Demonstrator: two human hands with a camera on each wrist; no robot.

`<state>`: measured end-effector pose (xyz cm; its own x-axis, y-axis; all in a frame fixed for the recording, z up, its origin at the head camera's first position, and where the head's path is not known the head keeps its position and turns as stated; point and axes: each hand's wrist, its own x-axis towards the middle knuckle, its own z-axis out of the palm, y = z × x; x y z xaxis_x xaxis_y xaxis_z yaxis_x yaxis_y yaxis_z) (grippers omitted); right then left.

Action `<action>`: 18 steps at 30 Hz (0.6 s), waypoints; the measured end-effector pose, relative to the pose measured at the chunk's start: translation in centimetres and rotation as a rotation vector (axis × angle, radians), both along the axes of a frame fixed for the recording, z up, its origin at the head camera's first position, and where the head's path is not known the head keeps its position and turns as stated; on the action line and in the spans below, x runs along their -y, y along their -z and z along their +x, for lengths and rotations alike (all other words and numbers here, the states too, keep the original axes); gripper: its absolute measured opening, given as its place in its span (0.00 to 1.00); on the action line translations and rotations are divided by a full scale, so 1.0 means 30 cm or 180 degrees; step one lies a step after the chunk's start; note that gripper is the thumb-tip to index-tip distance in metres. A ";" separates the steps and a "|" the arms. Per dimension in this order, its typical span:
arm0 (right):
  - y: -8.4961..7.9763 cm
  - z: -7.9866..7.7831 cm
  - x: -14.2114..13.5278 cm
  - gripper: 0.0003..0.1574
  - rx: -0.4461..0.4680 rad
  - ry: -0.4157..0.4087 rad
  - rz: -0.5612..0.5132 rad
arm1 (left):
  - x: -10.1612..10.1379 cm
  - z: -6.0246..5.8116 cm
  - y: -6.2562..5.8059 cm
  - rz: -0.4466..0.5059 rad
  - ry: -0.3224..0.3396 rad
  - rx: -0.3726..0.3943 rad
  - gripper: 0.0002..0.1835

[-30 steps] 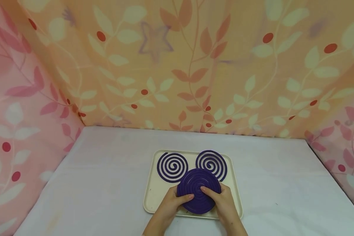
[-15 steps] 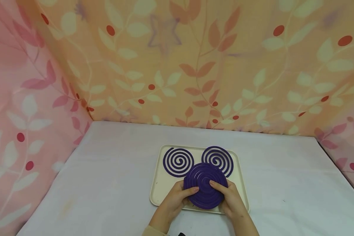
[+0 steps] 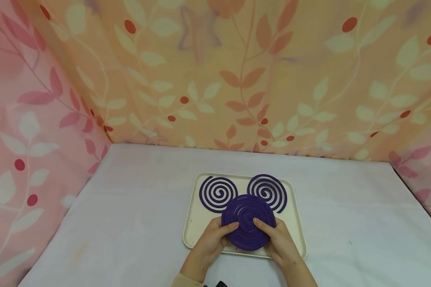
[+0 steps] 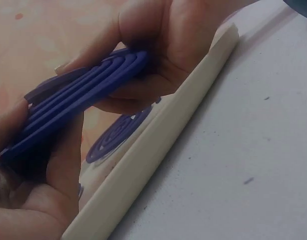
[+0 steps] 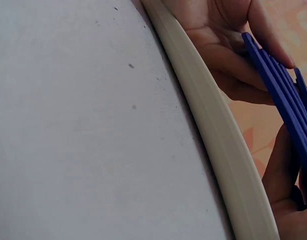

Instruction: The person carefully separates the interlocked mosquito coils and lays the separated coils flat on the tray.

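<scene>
In the head view both hands hold up a thick round purple mosquito coil disc (image 3: 247,204), its turns packed close together. My left hand (image 3: 211,240) grips its left edge and my right hand (image 3: 283,244) its right edge, thumbs pressed on the face and the other fingers behind. From the left wrist the disc (image 4: 78,102) appears edge-on and tilted, with some turns standing out of line. Behind it, two loose spiral coils lie on a cream tray (image 3: 191,235): a left coil (image 3: 205,203) and a right coil (image 3: 282,192) that overhangs the tray's back rim. The disc hides part of the right coil.
A white cloth covers the table (image 3: 129,207). Floral cloth walls (image 3: 165,79) stand at the back and both sides. Small dark crumbs (image 5: 131,66) are scattered in front of the tray. A dark object (image 3: 221,284) pokes in at the bottom edge.
The head view has shifted a little, so the whole scene sits slightly differently. Both hands keep the same grip on the disc, with hardly any movement relative to the tray.
</scene>
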<state>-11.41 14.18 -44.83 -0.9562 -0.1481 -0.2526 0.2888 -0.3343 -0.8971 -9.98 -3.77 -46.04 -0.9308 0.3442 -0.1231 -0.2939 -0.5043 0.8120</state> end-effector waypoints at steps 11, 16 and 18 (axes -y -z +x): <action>-0.017 -0.012 -0.016 0.12 -0.0261 -0.0065 0.0102 | 0.003 -0.017 -0.016 -0.0119 -0.0178 0.0059 0.12; -0.008 -0.013 -0.028 0.12 -0.0368 -0.0118 0.0044 | 0.001 -0.017 -0.016 -0.0159 -0.0196 0.0112 0.11; -0.002 -0.012 -0.028 0.12 -0.0372 -0.0059 0.0091 | -0.004 -0.017 -0.013 -0.0165 -0.0194 0.0129 0.13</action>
<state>-11.77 15.01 -44.78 -0.9765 -0.1604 -0.1440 0.1876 -0.3037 -0.9341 -10.50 -3.66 -45.67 -0.9437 0.2793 -0.1774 -0.2972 -0.4797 0.8256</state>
